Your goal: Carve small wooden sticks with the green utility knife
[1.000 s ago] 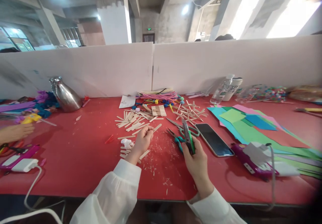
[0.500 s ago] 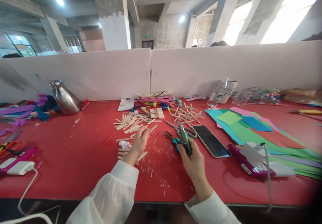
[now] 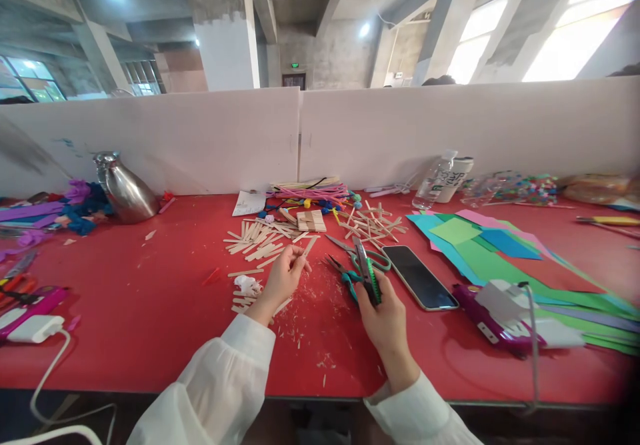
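Between the fingertips of my left hand is a wooden craft stick, its free end pointing up and away. My right hand is closed around a green and black utility knife, blade end upward. Just left of the knife lie teal-handled pliers, and scissors with grey-green handles rest behind it. Loose craft sticks spread beyond my left hand. More sticks lie partly hidden under my left wrist, beside a crumpled white wad. Wood shavings litter the table between my hands.
On the red table, a phone and coloured paper sheets lie to the right, near a purple glue gun. A steel jug stands at the back left. A white partition closes off the far edge.
My left hand has turned slightly, and the craft stick now points more steeply away from me. My right hand keeps the knife in nearly the same place. The camera view has shifted a little.
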Motion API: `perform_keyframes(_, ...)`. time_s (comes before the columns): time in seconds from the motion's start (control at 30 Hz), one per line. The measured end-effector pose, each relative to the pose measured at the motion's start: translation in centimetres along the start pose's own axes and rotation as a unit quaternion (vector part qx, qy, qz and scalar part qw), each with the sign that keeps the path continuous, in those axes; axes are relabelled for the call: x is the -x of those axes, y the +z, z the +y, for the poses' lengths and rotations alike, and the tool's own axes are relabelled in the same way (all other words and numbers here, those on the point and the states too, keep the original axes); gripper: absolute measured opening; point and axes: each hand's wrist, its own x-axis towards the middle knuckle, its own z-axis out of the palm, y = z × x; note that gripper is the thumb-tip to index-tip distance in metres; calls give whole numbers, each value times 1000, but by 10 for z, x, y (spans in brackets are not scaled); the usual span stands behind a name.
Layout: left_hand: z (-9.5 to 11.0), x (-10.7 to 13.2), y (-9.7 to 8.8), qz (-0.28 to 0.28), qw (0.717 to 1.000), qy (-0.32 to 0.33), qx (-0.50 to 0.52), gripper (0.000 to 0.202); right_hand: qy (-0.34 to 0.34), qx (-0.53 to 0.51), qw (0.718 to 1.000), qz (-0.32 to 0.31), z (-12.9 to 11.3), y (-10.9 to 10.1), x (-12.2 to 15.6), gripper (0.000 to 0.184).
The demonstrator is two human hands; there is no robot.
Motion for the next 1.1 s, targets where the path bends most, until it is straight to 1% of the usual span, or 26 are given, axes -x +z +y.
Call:
perform_keyframes(0.17,1,0,-5,1,1000,-7,-10,13,-24,9,1000,-11,-1,5,-3,40)
perform_keyframes(0.3,0,-1,-4,1,1000,-15,-18,12,-42,9,999,-22,0,8,-4,40)
perform_keyframes(0.5,0,1,-1,-15,1000,-27,-4,14,-61,-10,997,-35,-4,3,-2,40)
perform_keyframes(0.67,4,3,0,-33,998,-43,10,16,-90,-31,993,-73,-10,0,2,34)
perform_keyframes(0.77,8,-1,1,-42,998,-39,8,20,-115,-48,986,-112,-12,-1,5,35)
perform_keyframes(0.83,10,-4,-1,-37,999,-40,-5,21,-133,-62,981,-131,-13,-2,6,37)
perform_keyframes(0.97,9,-4,-6,-22,998,-34,-43,28,-167,-79,974,-130,-13,-4,8,37)
perform_keyframes(1.0,7,-3,-7,-18,998,-31,-48,26,-182,-78,971,-134,-13,-4,9,37)
perform_keyframes(1.03,5,-1,-7,-20,998,-30,-59,25,-200,-75,968,-130,-11,-3,9,38)
perform_keyframes(1.1,-1,3,-7,-27,997,-43,-57,28,-221,-63,963,-143,-9,-1,11,41)
